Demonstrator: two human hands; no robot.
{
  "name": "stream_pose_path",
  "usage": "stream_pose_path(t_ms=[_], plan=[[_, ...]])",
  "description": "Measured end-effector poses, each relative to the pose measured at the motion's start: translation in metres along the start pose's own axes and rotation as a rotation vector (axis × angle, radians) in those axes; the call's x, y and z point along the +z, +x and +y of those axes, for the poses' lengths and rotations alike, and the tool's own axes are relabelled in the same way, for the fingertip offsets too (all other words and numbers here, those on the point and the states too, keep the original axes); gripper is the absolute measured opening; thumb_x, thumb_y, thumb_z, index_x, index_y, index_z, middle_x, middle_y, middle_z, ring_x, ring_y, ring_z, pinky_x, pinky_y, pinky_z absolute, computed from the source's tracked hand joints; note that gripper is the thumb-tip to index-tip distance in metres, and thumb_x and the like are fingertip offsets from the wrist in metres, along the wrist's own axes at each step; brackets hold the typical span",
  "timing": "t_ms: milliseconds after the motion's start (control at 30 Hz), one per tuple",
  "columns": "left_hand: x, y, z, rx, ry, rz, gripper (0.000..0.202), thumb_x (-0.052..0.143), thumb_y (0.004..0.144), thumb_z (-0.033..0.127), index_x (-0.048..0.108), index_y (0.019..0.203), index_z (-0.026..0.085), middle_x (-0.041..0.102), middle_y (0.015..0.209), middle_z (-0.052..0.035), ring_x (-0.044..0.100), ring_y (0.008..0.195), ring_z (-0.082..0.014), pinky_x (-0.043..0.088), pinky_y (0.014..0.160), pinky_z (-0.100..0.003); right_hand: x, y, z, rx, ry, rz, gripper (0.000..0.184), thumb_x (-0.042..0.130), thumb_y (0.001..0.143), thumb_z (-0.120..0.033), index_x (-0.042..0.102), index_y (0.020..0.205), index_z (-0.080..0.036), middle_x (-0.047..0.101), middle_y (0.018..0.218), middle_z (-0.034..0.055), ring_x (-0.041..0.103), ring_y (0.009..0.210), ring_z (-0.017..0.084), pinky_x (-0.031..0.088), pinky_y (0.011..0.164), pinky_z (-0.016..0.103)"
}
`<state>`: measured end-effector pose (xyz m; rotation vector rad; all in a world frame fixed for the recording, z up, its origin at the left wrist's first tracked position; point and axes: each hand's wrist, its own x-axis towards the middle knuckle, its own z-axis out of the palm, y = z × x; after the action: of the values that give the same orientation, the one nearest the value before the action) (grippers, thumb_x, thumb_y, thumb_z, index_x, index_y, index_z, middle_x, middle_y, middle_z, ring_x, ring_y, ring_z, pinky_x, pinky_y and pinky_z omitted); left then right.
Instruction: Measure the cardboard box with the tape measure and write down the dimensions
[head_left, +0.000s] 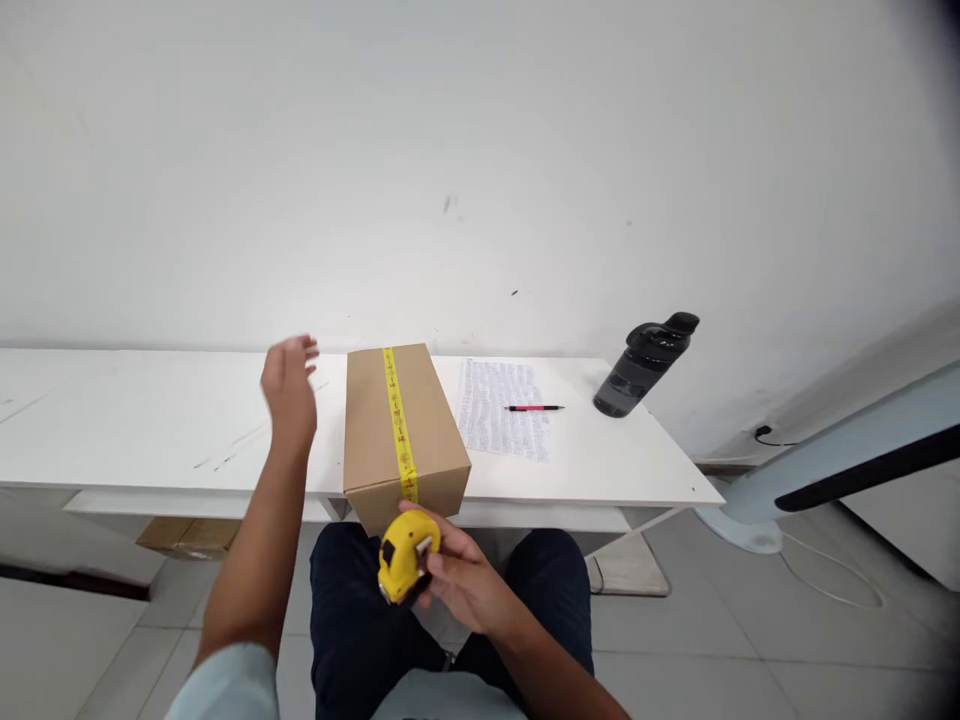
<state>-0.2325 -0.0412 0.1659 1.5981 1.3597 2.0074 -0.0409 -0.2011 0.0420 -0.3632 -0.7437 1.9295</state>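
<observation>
A brown cardboard box (pixel 400 432) sealed with a strip of yellow printed tape lies on the white table (pixel 135 425), its near end over the front edge. My right hand (pixel 459 575) is closed round a yellow tape measure (pixel 405 556) just below the box's near end, above my lap. My left hand (pixel 289 385) is raised over the table to the left of the box, fingers loosely extended and slightly blurred, touching nothing.
A printed sheet of paper (pixel 501 423) with a red and black pen (pixel 534 408) on it lies right of the box. A dark water bottle (pixel 645 366) stands at the back right. Another cardboard box (pixel 187 536) sits under the table.
</observation>
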Motion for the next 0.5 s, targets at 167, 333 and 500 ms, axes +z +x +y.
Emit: stream_pose_path(t_ms=[167,333,500], plan=[[-0.064,-0.133,0.022,0.732,0.140,-0.533,0.042,0.058,0.093,0.058,0.068,0.113,0.022,0.074,0.108,-0.0118,0.071,0.103,-0.0238,0.060,0.086,-0.037,-0.003,-0.018,-0.008,-0.015,0.045,0.049,0.052,0.088,0.070,-0.051,0.069,0.112,-0.026,0.071,0.093,0.0023,0.067,0.067,0.012,0.050,0.048,0.016],[-0.074,-0.181,0.043,0.855,0.265,-0.596,0.029,0.064,0.095,0.026,0.065,0.123,0.016,0.077,0.111,-0.0123,0.072,0.105,-0.0183,0.060,0.086,-0.031,-0.005,-0.021,-0.004,0.038,-0.099,0.110,0.056,0.095,0.062,-0.046,0.067,0.106,-0.027,0.067,0.084,-0.0023,0.061,0.058,0.008,0.048,0.046,0.015],[-0.088,-0.176,0.034,0.888,0.323,-0.550,0.025,0.060,0.096,0.020,0.068,0.119,0.019,0.078,0.112,-0.0093,0.073,0.100,-0.0167,0.060,0.089,-0.033,-0.003,-0.026,-0.015,0.047,-0.363,0.126,0.053,0.095,0.060,-0.046,0.066,0.097,-0.023,0.067,0.072,-0.0015,0.060,0.053,0.011,0.043,0.042,0.018]])
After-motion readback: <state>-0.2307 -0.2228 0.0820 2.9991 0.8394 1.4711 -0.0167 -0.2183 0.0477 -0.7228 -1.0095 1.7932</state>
